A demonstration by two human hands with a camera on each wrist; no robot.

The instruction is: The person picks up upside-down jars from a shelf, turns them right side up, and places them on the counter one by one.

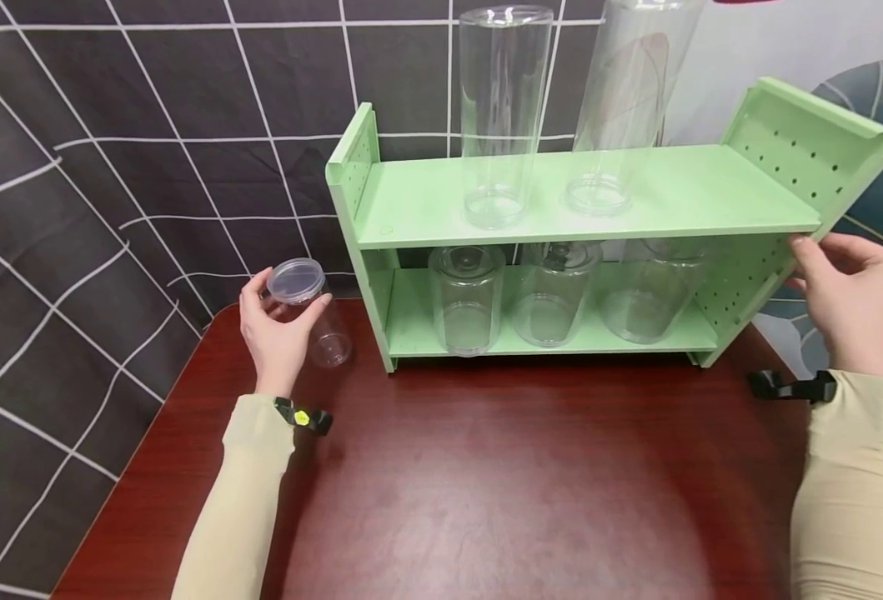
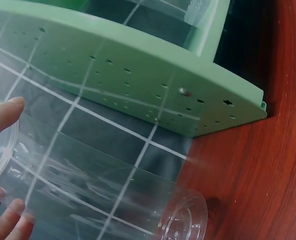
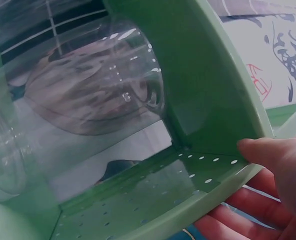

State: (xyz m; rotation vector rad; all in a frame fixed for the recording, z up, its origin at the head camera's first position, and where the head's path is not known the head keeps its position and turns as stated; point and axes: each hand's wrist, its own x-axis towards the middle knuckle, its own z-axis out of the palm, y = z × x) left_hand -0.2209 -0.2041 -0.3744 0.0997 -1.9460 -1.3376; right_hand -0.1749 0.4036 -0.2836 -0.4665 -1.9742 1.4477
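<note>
1. My left hand [image 1: 276, 329] curls round a small clear jar [image 1: 308, 315] at the far left of the red-brown table [image 1: 516, 483], just left of the green shelf unit [image 1: 599, 187].
2. The jar is tilted, lid end up and toward me, its base touching or just above the tabletop; I cannot tell which. The fingers wrap its upper part near the clear lid [image 1: 295, 279], thumb on one side and fingers on the other.
3. From the left wrist view the jar [image 2: 112, 195] lies slanted across the frame, its base low at the right near the wood, fingertips [image 2: 5, 112] on its lid end, and the shelf's perforated left side panel [image 2: 137, 85] just behind it.
4. My right hand [image 1: 850, 292] holds the front edge of the shelf's perforated right side panel [image 1: 756, 283], thumb on the near face and fingers curled behind it.
5. The right wrist view shows the thumb [image 3: 273, 155] pressed on that panel's edge with fingers underneath.
6. Two tall clear cylinders [image 1: 504, 117] stand on the top shelf, well apart from both hands.
7. Three shorter clear jars [image 1: 467, 296] stand side by side on the lower shelf.
8. A dark cloth with a white grid [image 1: 111, 167] hangs behind on the left.
</note>
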